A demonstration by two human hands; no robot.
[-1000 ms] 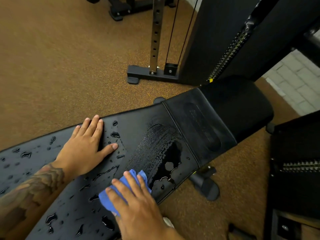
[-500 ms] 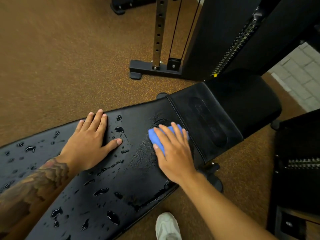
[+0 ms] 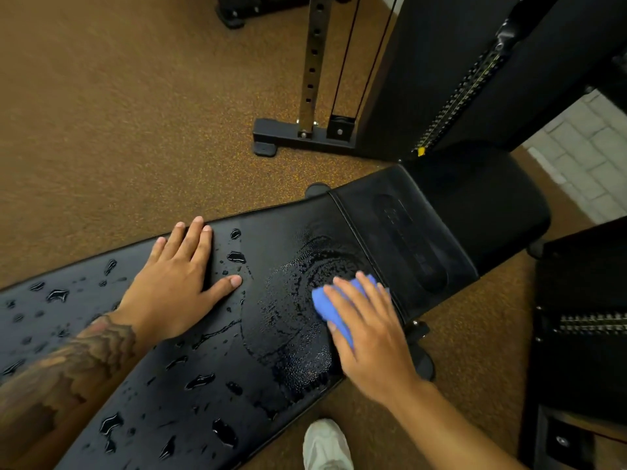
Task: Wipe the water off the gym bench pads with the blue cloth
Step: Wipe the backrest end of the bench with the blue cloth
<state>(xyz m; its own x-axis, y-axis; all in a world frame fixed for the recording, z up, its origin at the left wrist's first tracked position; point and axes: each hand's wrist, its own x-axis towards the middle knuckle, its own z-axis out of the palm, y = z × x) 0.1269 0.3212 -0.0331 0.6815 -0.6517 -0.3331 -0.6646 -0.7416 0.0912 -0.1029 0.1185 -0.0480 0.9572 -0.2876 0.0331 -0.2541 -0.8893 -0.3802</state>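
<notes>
Speckled brown rubber floor [image 3: 118, 113] lies under the bench pad. A black cable machine [image 3: 441, 79] stands beyond the pad's far edge. The long glossy black vinyl bench pad [image 3: 237, 368] is wet; a shorter seat pad [image 3: 475, 215] butts its right end. Left hand [image 3: 176, 283] lies flat on the pad, fingers straight, thumb out. Right hand [image 3: 369, 337], fingers straight, presses the folded blue cloth [image 3: 327, 305] onto the pad near that seam, amid a beaded smear. Irregular water drops [image 3: 200, 381] dot the pad's left part.

Tattooed left forearm [image 3: 68, 364], white sneaker [image 3: 326, 444]
</notes>
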